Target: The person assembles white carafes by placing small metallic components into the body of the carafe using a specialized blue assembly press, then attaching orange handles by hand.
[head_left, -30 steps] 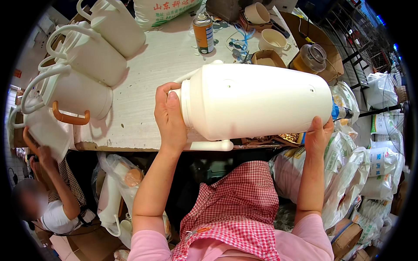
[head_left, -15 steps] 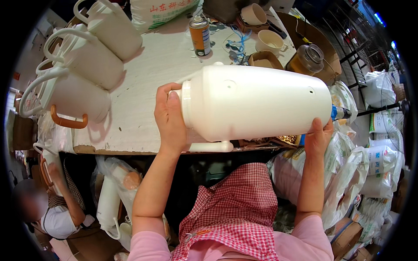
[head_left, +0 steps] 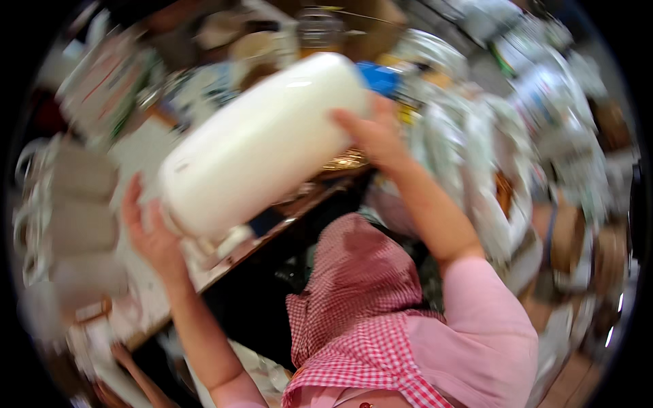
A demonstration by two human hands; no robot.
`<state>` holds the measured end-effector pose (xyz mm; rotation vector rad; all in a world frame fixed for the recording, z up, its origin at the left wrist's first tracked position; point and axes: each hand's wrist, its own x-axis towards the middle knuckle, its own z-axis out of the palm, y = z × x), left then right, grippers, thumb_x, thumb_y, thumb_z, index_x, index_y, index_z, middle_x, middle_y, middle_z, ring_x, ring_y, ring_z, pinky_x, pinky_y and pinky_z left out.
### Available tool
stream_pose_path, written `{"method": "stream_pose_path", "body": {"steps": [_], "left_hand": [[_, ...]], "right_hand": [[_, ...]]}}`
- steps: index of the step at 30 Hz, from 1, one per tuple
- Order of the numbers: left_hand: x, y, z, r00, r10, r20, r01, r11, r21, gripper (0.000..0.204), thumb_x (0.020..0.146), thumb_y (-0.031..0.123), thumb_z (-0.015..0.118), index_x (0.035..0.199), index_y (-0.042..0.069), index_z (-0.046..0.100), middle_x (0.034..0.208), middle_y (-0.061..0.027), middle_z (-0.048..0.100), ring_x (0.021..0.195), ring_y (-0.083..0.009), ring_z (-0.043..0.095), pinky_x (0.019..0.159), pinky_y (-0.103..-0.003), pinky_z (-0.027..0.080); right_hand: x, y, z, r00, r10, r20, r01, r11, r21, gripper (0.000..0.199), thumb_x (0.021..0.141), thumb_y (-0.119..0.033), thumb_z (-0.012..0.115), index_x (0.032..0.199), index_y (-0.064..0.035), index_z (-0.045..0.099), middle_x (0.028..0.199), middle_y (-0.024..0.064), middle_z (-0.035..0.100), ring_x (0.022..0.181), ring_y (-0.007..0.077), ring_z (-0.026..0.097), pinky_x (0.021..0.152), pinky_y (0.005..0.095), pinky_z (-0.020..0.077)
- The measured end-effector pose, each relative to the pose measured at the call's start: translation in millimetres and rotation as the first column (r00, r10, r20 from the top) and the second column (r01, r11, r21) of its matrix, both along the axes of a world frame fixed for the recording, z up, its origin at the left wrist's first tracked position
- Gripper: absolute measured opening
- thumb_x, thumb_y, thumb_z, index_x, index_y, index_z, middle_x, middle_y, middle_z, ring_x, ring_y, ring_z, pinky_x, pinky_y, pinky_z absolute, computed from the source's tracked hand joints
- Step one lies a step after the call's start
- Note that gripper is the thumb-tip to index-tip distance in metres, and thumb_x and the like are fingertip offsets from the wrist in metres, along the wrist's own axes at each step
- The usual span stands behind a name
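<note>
A large white jug body (head_left: 265, 139) with a smooth rounded shell lies tilted across my two hands above the table's front edge, its far end up and to the right. My left hand (head_left: 156, 238) grips its lower, near-left end, fingers partly behind the shell. Against its upper right end presses my right hand (head_left: 381, 136), thumb on the near side. The stubby white handle (head_left: 231, 241) shows under the lower end. Motion smears the picture, so fine details of the jug and fingertips do not show.
Several white jugs (head_left: 81, 217) with loop handles stand at the table's left. At the back are a sack (head_left: 105, 85), a spray can (head_left: 163, 112), cups (head_left: 255, 51) and a glass jar (head_left: 320, 30). Plastic bags (head_left: 469, 156) crowd the right. Another person's arm (head_left: 146, 381) shows lower left.
The view has swung to the right and blurred. The jug has gone from nearly level to tilted, its base end raised; both hands have moved with it.
</note>
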<state>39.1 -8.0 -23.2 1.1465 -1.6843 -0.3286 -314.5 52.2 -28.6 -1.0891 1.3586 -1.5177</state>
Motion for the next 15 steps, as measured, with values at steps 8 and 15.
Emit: {"method": "stream_pose_path", "body": {"steps": [8, 15], "left_hand": [[-53.3, -1.5, 25.7, 0.961, -0.234, 0.145, 0.205, 0.960, 0.192, 0.045, 0.093, 0.014, 0.069, 0.135, -0.001, 0.057, 0.141, -0.0130, 0.054, 0.130, -0.0254, 0.052, 0.114, -0.037, 0.036], [-39.9, -5.0, 27.1, 0.965, -0.221, 0.143, 0.193, 0.963, 0.189, 0.046, 0.096, 0.016, 0.067, 0.137, -0.003, 0.055, 0.140, -0.0147, 0.056, 0.132, -0.0261, 0.050, 0.114, -0.038, 0.035]], "right_hand": [[-57.7, 143.5, 18.8, 0.702, -0.483, -0.523, 0.128, 0.809, -0.574, 0.044, 0.084, -0.015, 0.078, 0.118, -0.0014, 0.054, 0.112, 0.0128, 0.063, 0.111, 0.0302, 0.060, 0.097, 0.0405, 0.0476], [-286.5, 213.0, -33.9, 0.526, 0.055, -0.849, 0.607, 0.675, 0.419, 0.034, 0.089, -0.016, 0.066, 0.119, -0.0009, 0.063, 0.107, 0.0183, 0.071, 0.101, 0.0300, 0.068, 0.088, 0.0372, 0.0526]]}}
